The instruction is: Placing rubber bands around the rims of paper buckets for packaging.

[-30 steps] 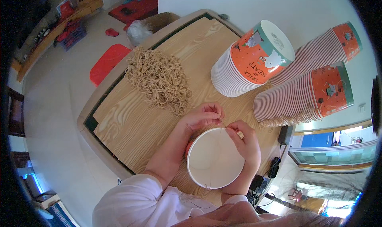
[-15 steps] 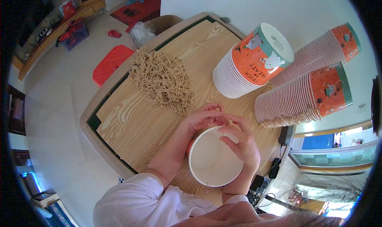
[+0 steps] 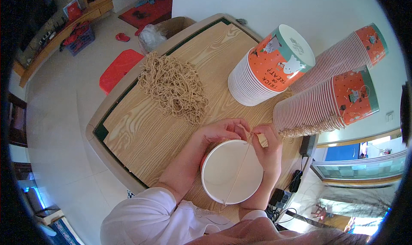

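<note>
A paper bucket (image 3: 213, 170) stands in front of me with its white inside facing up and a bit of orange outside showing. A thin tan string (image 3: 237, 176) runs across its mouth from the near rim to the far rim. Beyond that far rim, my left hand (image 3: 225, 130) has its fingers curled in a pinch at the string's end. My right hand (image 3: 269, 150), at the bucket's far right edge, pinches the same string. The fingertips of both hands nearly meet; exactly how the string passes between them is too small to tell.
A tangled heap of tan strings (image 3: 174, 88) lies on the wood-grain table (image 3: 137, 137). Nested bucket stacks stand at the right: an upright one (image 3: 274, 65), a leaning one (image 3: 322, 99) with string loops along its side, and another (image 3: 343, 58) behind. Black cables (image 3: 279, 198) hang by the right edge.
Both hands have shifted slightly, the right one outward to the right and the left one nearer to me. The string now slants across the bucket's mouth toward the upper right.
</note>
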`<move>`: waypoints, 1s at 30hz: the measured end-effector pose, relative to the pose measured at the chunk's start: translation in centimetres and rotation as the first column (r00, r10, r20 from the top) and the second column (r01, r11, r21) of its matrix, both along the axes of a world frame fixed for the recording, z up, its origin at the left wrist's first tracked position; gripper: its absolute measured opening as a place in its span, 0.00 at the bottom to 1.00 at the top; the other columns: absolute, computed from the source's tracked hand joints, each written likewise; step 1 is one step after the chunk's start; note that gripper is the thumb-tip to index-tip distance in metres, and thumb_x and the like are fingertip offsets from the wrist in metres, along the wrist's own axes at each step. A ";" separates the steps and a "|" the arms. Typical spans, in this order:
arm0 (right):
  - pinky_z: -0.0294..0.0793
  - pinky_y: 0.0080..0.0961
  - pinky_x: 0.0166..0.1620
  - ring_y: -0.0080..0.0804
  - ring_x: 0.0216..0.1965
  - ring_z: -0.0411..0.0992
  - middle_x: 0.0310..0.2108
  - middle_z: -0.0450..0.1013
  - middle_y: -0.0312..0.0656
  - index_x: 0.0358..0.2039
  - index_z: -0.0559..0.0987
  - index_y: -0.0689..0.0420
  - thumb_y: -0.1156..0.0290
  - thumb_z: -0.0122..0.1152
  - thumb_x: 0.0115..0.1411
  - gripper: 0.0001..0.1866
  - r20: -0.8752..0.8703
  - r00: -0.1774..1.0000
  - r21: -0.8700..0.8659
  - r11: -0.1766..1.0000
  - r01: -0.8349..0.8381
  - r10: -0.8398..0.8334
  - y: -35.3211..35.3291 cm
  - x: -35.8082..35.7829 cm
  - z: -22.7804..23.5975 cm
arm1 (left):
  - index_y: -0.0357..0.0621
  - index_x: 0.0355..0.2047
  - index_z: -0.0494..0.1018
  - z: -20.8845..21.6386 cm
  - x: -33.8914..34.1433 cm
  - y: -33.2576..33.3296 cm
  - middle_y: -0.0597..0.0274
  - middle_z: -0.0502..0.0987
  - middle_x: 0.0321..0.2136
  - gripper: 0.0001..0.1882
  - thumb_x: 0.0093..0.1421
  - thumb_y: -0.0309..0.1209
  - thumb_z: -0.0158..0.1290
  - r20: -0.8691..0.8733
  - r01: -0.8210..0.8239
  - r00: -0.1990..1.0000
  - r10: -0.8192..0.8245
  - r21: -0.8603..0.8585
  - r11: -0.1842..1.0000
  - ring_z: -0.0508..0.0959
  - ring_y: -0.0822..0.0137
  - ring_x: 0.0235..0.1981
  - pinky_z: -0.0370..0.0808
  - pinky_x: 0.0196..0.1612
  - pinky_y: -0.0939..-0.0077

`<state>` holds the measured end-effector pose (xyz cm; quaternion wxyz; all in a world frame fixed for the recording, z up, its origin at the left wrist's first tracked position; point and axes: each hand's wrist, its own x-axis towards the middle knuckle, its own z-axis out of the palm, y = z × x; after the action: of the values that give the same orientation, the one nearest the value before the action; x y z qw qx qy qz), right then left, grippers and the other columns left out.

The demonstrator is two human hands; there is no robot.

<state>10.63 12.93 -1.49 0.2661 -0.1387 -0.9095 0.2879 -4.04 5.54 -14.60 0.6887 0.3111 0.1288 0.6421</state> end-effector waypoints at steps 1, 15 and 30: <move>0.72 0.27 0.37 0.37 0.33 0.73 0.30 0.72 0.44 0.30 0.74 0.62 0.87 0.59 0.46 0.10 -0.002 1.000 0.012 1.000 0.006 -0.005 0.1 0.1 0.1 | 0.40 0.47 0.67 0.2 0.0 -0.1 0.59 0.77 0.38 0.18 0.56 0.28 0.57 -0.023 0.008 1.000 -0.008 0.025 1.000 0.77 0.70 0.40 0.73 0.45 0.76; 0.71 0.24 0.36 0.34 0.32 0.72 0.29 0.71 0.43 0.29 0.77 0.63 0.86 0.63 0.46 0.09 0.055 0.994 -0.187 0.979 -0.080 0.092 0.1 -0.1 -0.5 | 0.37 0.35 0.77 1.1 0.3 -0.6 0.65 0.78 0.32 0.09 0.55 0.28 0.58 -0.204 -0.073 0.978 0.048 -0.118 0.990 0.76 0.75 0.35 0.72 0.41 0.81; 0.71 0.23 0.36 0.32 0.32 0.72 0.28 0.72 0.43 0.31 0.77 0.63 0.86 0.61 0.48 0.08 0.136 0.984 -0.185 0.979 -0.089 0.115 0.7 1.0 -0.2 | 0.38 0.33 0.75 1.2 0.4 -0.3 0.66 0.77 0.31 0.07 0.56 0.28 0.57 -0.195 -0.047 0.980 0.027 -0.097 0.994 0.75 0.77 0.35 0.71 0.41 0.83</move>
<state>11.58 13.61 -1.69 0.1700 -0.1357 -0.9030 0.3706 -3.61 5.24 -13.39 0.6756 0.3343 0.2335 0.6142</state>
